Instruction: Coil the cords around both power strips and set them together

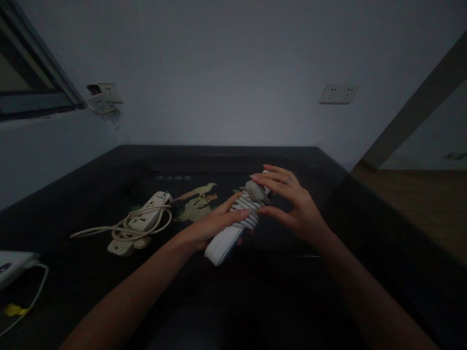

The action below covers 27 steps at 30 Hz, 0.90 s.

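A white power strip (221,244) is held tilted above the dark table, its white cord (249,210) wound round it in several turns. My left hand (222,218) is wrapped around the strip, thumb lying over the wound cord. At the upper end, the fingers of my right hand (288,199) close around the cord's grey-white plug (256,191), whose metal pins point left. A ring shows on one right finger. The undersides of the left fingers are mostly hidden behind the strip.
Left of my hands, a second power strip (146,214) lies with its cord looped over it. A white device (14,267) with a cable and a yellow tag (15,310) sits at the far left. Behind the black table (219,150), sockets (338,94) are on the wall.
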Motion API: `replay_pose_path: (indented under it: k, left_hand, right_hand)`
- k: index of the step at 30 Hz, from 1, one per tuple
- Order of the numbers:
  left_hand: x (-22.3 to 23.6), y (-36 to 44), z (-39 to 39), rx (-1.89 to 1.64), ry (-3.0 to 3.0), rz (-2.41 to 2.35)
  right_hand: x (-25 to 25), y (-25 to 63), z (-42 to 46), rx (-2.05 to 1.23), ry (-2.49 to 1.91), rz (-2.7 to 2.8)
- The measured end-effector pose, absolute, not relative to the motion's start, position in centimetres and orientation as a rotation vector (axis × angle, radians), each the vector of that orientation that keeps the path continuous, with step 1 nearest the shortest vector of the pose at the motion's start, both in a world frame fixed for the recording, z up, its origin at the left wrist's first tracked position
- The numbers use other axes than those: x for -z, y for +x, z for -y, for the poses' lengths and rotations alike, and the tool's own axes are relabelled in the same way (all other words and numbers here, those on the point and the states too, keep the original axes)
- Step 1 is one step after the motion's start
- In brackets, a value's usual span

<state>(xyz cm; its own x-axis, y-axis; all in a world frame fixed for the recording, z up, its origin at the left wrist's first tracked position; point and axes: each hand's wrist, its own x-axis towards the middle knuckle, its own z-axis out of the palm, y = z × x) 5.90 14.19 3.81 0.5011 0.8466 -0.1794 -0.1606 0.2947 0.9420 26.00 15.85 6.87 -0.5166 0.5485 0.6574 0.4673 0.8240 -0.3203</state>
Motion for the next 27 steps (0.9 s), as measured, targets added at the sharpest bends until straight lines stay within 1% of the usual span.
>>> replay_pose_path:
  k: [6,11,15,21,27]
  left_hand:
    - [-4.3,6.6,-13.5,-0.840,1.234,-0.948]
    - [-4.6,6.6,-13.5,-0.903,1.457,-0.960]
    - [-4.8,6.5,-13.7,-0.948,1.526,-0.944]
    - [-4.6,6.6,-13.6,-1.058,1.496,-0.943]
    - [-4.3,6.9,-13.6,-1.218,1.238,-0.785]
  right_hand:
    - [-5.8,24.2,-14.7,-0.040,-0.823,1.936]
    - [-5.9,23.9,-14.0,-0.030,-0.855,1.885]
    - [-6.2,24.1,-13.7,-0.028,-0.881,1.800]
    - [-5.8,24.3,-13.8,-0.084,-0.952,1.694]
    - [-5.3,24.2,-14.4,-0.222,-0.753,1.654]
